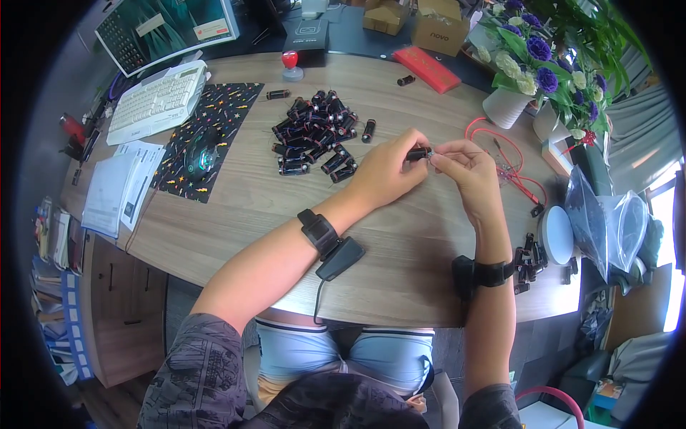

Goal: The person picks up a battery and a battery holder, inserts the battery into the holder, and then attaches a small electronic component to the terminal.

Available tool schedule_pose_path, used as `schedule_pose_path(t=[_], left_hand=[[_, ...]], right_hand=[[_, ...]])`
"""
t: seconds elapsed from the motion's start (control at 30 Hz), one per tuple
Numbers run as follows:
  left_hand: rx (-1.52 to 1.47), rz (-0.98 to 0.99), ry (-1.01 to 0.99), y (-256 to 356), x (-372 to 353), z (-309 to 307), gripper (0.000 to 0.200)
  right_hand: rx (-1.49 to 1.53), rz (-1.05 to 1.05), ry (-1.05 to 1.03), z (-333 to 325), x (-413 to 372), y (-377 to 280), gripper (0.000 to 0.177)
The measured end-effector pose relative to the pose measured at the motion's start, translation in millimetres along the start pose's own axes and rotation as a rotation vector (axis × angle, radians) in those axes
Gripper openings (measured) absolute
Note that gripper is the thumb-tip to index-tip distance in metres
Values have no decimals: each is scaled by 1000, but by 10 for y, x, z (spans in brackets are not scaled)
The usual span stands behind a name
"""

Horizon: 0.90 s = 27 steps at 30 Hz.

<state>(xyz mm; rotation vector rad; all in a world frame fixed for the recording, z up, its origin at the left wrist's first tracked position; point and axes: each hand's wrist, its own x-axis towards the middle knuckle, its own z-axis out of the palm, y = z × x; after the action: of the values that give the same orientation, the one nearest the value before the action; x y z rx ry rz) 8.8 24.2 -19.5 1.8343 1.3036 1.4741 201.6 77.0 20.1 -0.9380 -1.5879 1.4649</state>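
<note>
Between the fingers of my left hand (pixel 389 168) is a small black cylinder (pixel 418 154), lying roughly sideways. My right hand (pixel 468 168) pinches at the cylinder's right end, where something thin and silvery shows; its exact shape is too small to tell. A heap of similar black cylinders (pixel 318 132) with thin wire leads lies on the wooden desk (pixel 286 214), left of my left hand. One single cylinder (pixel 369 131) rests beside the heap, and another (pixel 406 80) lies farther back.
Red cables (pixel 511 171) and more cylinders (pixel 529 261) lie right of my right hand, near a round white lid (pixel 556 236). Flower pots (pixel 507 107) stand back right. Left are a keyboard (pixel 161 100), a mouse (pixel 202 156) and papers (pixel 114 189). A red stamp (pixel 291 66) stands behind.
</note>
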Motion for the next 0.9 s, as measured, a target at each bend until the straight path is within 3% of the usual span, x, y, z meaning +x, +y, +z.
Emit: schedule_pose_path(t=[0.9], left_hand=[[-2, -25, 3, 6, -8, -2, 33]], right_hand=[[13, -49, -2, 28, -16, 5, 18]])
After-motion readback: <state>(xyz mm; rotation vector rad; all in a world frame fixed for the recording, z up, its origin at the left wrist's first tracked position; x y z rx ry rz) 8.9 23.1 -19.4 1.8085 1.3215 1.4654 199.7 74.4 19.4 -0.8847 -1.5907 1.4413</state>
